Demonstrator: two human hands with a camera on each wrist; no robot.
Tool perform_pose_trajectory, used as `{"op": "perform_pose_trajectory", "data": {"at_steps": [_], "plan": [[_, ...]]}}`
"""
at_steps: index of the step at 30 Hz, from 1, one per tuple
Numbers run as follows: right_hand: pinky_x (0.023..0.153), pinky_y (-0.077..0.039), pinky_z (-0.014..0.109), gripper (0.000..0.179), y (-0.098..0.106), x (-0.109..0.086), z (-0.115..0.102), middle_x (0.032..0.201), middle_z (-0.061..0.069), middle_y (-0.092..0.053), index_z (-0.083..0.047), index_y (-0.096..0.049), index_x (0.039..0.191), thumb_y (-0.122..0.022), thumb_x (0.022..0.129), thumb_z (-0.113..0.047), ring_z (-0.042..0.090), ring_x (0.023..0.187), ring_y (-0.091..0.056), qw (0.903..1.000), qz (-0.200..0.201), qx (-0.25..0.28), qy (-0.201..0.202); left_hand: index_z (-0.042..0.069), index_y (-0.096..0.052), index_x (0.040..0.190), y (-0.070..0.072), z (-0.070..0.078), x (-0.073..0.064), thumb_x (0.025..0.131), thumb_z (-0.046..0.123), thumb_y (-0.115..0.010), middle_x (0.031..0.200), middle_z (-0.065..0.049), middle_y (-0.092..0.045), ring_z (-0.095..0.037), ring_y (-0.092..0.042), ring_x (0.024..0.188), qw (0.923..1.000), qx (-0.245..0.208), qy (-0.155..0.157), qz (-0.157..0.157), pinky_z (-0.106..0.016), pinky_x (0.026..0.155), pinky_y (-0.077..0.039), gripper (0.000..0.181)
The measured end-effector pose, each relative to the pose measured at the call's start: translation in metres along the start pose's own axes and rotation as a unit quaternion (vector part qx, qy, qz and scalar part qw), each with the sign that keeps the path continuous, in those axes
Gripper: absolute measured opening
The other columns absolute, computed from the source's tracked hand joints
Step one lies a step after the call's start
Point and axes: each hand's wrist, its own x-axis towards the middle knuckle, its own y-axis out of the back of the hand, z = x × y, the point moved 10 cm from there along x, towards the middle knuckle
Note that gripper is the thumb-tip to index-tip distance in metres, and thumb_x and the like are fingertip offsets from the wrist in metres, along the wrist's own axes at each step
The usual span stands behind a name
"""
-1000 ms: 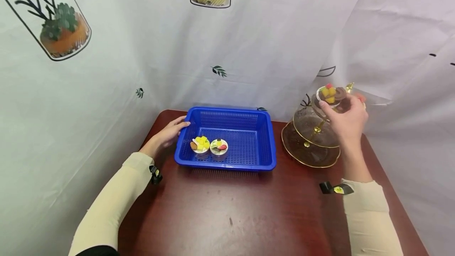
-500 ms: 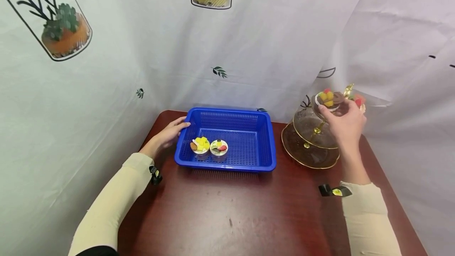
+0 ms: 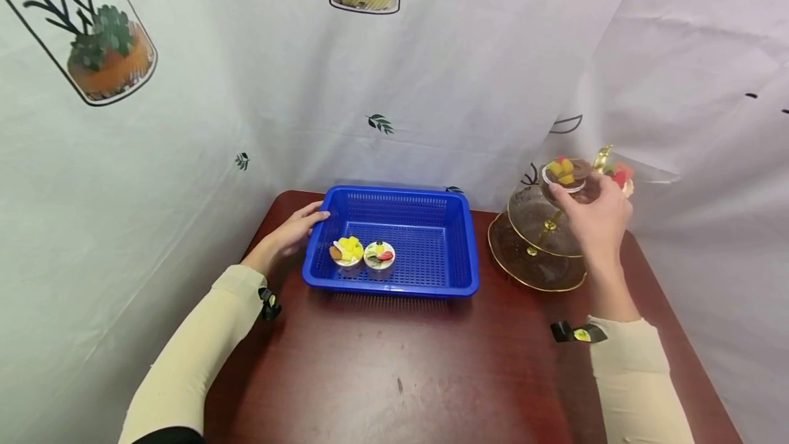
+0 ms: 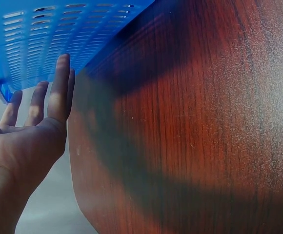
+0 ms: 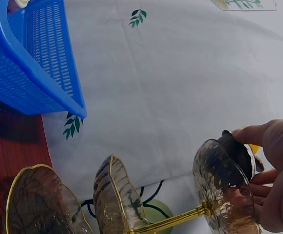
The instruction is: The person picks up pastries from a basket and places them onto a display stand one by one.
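My left hand (image 3: 297, 227) grips the left rim of a blue plastic basket (image 3: 425, 289), thumb over the edge and fingers along the outer wall (image 4: 44, 46). Inside it, at the front left, stand two toy dessert cups, one with yellow fruit (image 3: 348, 251), one with mixed fruit (image 3: 379, 255). My right hand (image 3: 600, 214) holds a toy dessert cup (image 3: 563, 174) with yellow fruit and brown swirl by its sides. That cup is at the top plate (image 5: 212, 168) of a three-tier stand (image 3: 542, 281); whether it rests there I cannot tell.
Behind my right fingers, a red-and-white toy dessert (image 3: 621, 175) shows by the stand's gold handle (image 3: 603, 156). Both stand and basket are on a dark red wooden table (image 3: 394, 362). White printed cloth (image 3: 431, 88) hangs behind and at the sides.
My right hand has lowered the dessert cup slightly toward the top plate and a little left. The left hand and the basket have stayed in place.
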Motion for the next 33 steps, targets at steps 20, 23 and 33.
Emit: {"op": "perform_pose_trajectory", "data": {"at_steps": [20, 23, 33], "plan": [[0.101, -0.040, 0.055, 0.054, 0.007, -0.006, -0.006, 0.110, 0.026, -0.069, 0.006, -0.069, 0.120, -0.085, 0.088, -0.034, 0.043, 0.109, -0.061, 0.9995, 0.011, 0.002, 0.029, 0.018, -0.029, 0.167, -0.001, -0.001, -0.001, 0.113, 0.036, -0.054, 0.153, -0.025, -0.051, -0.030, -0.068, 0.115, 1.0000, -0.001, -0.004, -0.001, -0.051, 0.095, -0.059, 0.062], [0.103, -0.039, 0.056, 0.054, 0.011, -0.007, -0.009, 0.110, 0.027, -0.067, 0.009, -0.067, 0.119, -0.087, 0.087, -0.030, 0.045, 0.111, -0.059, 0.9989, 0.019, 0.005, 0.043, 0.019, -0.030, 0.167, 0.000, -0.001, 0.000, 0.113, 0.036, -0.054, 0.152, -0.024, -0.052, -0.032, -0.067, 0.117, 1.0000, -0.002, -0.004, 0.002, -0.052, 0.095, -0.059, 0.061], [0.095, -0.046, 0.026, 0.049, 0.026, -0.016, -0.042, 0.112, 0.015, -0.069, 0.002, -0.072, 0.121, -0.092, 0.083, -0.021, 0.020, 0.106, -0.063, 0.9954, 0.028, 0.053, 0.075, 0.020, -0.030, 0.167, 0.002, 0.001, -0.001, 0.113, 0.037, -0.054, 0.153, -0.023, -0.052, -0.032, -0.068, 0.117, 1.0000, -0.002, 0.002, -0.001, -0.051, 0.095, -0.060, 0.061]]}}
